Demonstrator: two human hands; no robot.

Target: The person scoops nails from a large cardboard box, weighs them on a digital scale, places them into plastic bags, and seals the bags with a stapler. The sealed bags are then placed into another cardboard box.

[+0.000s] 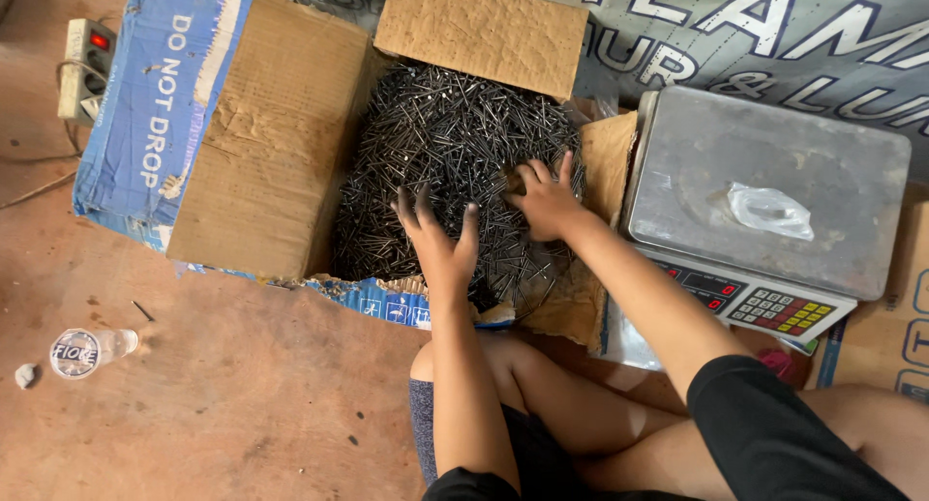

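An open cardboard box (271,143) lies in front of me, filled with a heap of dark steel nails (445,143). My left hand (437,238) rests palm down on the nails near the box's front edge, fingers spread. My right hand (548,201) presses into the pile at the right side, fingers spread and partly sunk among the nails. Whether either hand has nails in its grasp is hidden.
A digital scale (764,162) with a steel pan stands to the right, a small clear plastic bag (771,211) on it. A power strip (85,65) sits far left. A plastic cup (89,351) and a loose nail (143,311) lie on the wooden floor.
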